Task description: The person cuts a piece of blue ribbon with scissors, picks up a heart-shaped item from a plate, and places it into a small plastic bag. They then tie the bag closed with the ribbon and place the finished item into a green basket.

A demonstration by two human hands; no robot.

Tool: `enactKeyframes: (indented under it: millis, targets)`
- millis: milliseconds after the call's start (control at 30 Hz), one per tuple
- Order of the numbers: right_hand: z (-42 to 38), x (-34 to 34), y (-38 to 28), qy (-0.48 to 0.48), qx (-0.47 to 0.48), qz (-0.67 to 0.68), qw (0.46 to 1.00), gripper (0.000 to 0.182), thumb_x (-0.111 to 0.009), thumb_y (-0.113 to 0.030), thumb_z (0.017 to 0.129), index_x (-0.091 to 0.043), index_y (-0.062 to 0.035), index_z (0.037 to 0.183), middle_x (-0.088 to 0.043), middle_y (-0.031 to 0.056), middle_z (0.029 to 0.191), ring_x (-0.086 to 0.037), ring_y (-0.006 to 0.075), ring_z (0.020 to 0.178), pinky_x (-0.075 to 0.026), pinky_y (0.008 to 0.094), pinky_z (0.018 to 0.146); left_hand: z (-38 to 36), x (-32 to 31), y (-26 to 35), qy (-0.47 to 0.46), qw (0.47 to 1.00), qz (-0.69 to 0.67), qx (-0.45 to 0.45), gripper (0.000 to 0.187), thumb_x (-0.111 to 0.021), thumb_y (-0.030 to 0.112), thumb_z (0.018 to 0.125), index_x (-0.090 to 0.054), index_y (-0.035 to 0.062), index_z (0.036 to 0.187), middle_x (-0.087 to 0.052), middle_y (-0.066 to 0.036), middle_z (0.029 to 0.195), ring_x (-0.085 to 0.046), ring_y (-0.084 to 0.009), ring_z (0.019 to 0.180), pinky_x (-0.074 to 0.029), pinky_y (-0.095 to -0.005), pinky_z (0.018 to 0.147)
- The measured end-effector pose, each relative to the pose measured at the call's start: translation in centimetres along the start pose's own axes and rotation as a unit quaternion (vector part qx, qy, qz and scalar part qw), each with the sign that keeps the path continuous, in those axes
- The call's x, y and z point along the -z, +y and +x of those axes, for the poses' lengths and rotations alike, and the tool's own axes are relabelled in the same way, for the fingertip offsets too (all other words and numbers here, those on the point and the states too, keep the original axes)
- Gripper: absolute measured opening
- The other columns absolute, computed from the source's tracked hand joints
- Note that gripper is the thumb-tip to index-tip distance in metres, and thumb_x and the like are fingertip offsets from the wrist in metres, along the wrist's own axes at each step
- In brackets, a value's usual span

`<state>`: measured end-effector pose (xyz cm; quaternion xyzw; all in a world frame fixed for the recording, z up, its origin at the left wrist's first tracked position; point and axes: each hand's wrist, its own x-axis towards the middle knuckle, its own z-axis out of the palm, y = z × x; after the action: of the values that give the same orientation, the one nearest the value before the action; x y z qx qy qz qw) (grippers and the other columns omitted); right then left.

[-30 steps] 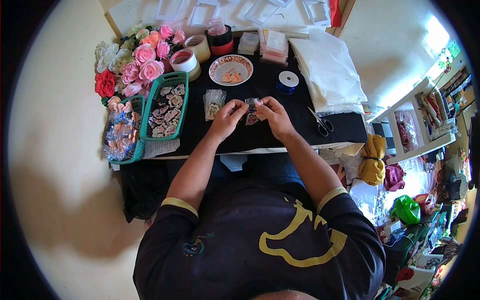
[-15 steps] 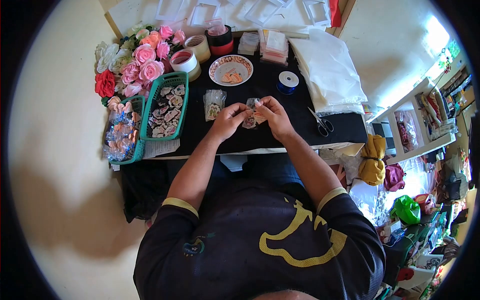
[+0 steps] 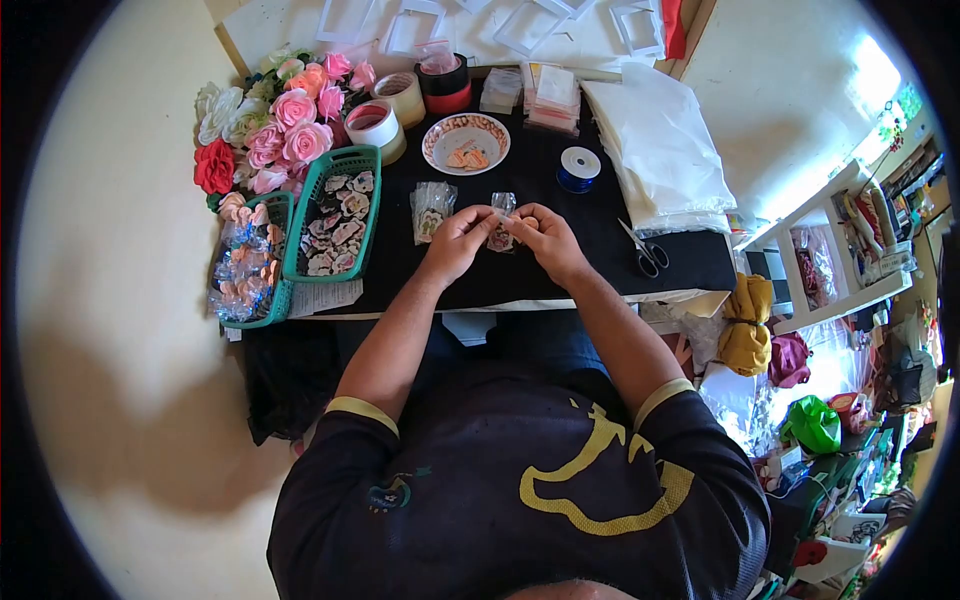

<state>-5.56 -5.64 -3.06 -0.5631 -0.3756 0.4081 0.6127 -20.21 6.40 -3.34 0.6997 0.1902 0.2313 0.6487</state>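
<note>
Packet (image 3: 501, 240) of clear plastic, pinched between fingertips of left hand (image 3: 460, 242) and right hand (image 3: 549, 244); just left of the fingers, plastic-wrapped bundle (image 3: 433, 210); farther beyond, patterned bowl (image 3: 462, 131).

Packet (image 3: 503, 202) partly behind fingers (image 3: 482, 213); contents (image 3: 499, 241) unclear, perhaps patterned.

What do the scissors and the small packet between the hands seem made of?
Scissors: blades probably metal, pale with a sheen; dark looped handles, perhaps plastic. Small packet: likely glossy clear plastic film, given its glints and the pattern showing through.
</note>
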Motion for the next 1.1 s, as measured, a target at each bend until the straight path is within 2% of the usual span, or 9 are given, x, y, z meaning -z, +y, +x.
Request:
enactKeyframes:
  millis: [133,200,267,367,500,600,900,933,1100]
  targets:
    - [-0.4,-0.2,-0.5,-0.002,-0.006,0.017,1.0,0.02,-0.067,-0.021,0.094,-0.06,-0.0043,0.101,-0.058,-0.0021,0.083,-0.051,0.0048,0.076,-0.042,0.0201,0.069,0.1,0.0,-0.1,-0.01,1.0,0.003,0.007,0.022,-0.057,0.024,0.099,-0.063,0.0045,0.108,-0.065,-0.003,0.095,-0.061,-0.0078,0.087,-0.048,-0.022,0.078]
    - [-0.5,-0.2,-0.7,0.002,0.013,-0.035,0.999,0.018,-0.064,-0.021,0.095,-0.06,-0.0041,0.1,-0.056,-0.0033,0.079,-0.049,0.0047,0.072,-0.039,0.0199,0.065,-0.2,-0.2,0.4,0.012,0.995,0.097,-0.019,0.02,-0.057,0.023,0.099,-0.064,0.0055,0.105,-0.067,-0.003,0.09,-0.062,-0.0079,0.082,-0.05,-0.0231,0.074]
    - [-0.4,-0.1,-0.4,-0.007,0.018,-0.045,0.999,0.017,-0.063,-0.02,0.095,-0.06,-0.0039,0.1,-0.055,-0.0036,0.078,-0.048,0.0048,0.072,-0.038,0.0199,0.063,0.0,-0.1,-0.5,0.028,0.991,0.12,-0.052,0.019,-0.058,0.022,0.097,-0.064,0.0046,0.105,-0.067,-0.005,0.089,-0.064,-0.0111,0.084,-0.051,-0.0274,0.075]
    - [-0.2,0.0,0.3,-0.008,0.029,-0.074,0.997,0.017,-0.062,-0.019,0.095,-0.06,-0.0033,0.1,-0.055,-0.0036,0.078,-0.047,0.0048,0.071,-0.038,0.0201,0.064,0.1,0.1,-1.1,0.003,0.99,0.11,-0.09,0.017,-0.055,0.02,0.099,-0.062,0.0059,0.105,-0.064,-0.004,0.091,-0.062,-0.0106,0.085,-0.051,-0.027,0.076]
    - [-0.4,-0.3,-0.1,-0.015,0.048,-0.082,0.995,0.018,-0.064,-0.019,0.094,-0.062,-0.0033,0.101,-0.058,-0.0018,0.081,-0.05,0.0057,0.073,-0.04,0.0214,0.064,-0.1,-0.1,-0.5,-0.01,0.998,0.026,-0.055,0.014,-0.055,0.017,0.099,-0.06,0.0046,0.103,-0.063,-0.003,0.091,-0.061,-0.0093,0.085,-0.051,-0.0268,0.076]
    - [-0.3,-0.3,-0.3,0.006,0.013,-0.015,1.0,0.018,-0.064,-0.019,0.094,-0.061,-0.0022,0.101,-0.058,-0.002,0.083,-0.05,0.0052,0.074,-0.04,0.021,0.066,-0.4,-0.1,0.5,-0.016,0.998,-0.033,-0.04,0.016,-0.056,0.018,0.098,-0.06,0.004,0.106,-0.063,-0.003,0.092,-0.061,-0.0095,0.085,-0.05,-0.026,0.077]
    - [-0.2,-0.4,0.1,0.016,0.009,0.025,1.0,0.016,-0.064,-0.017,0.094,-0.061,-0.0021,0.1,-0.055,-0.0032,0.078,-0.047,0.0047,0.071,-0.037,0.02,0.065,-0.3,0.0,0.0,-0.032,0.998,-0.023,-0.045,0.02,-0.056,0.021,0.099,-0.059,0.0035,0.107,-0.063,-0.003,0.093,-0.06,-0.0086,0.084,-0.05,-0.0256,0.074]
    - [-0.1,-0.2,0.3,0.011,0.014,0.028,0.999,0.016,-0.064,-0.017,0.094,-0.061,-0.0022,0.099,-0.055,-0.0034,0.078,-0.047,0.0046,0.071,-0.037,0.0199,0.065,-0.1,-0.2,-0.3,-0.013,0.997,-0.022,-0.072,0.017,-0.057,0.019,0.098,-0.061,0.0026,0.101,-0.063,-0.003,0.087,-0.06,-0.0079,0.078,-0.049,-0.0248,0.068]
    - [-0.2,-0.4,-0.1,-0.008,0.018,0.009,1.0,0.015,-0.063,-0.017,0.094,-0.06,-0.0024,0.097,-0.054,-0.0037,0.077,-0.046,0.0045,0.07,-0.036,0.0201,0.065,-0.2,-0.1,-0.3,-0.021,0.997,0.03,-0.075,0.015,-0.053,0.017,0.1,-0.058,0.0041,0.104,-0.062,-0.004,0.094,-0.061,-0.0098,0.084,-0.051,-0.0268,0.075]
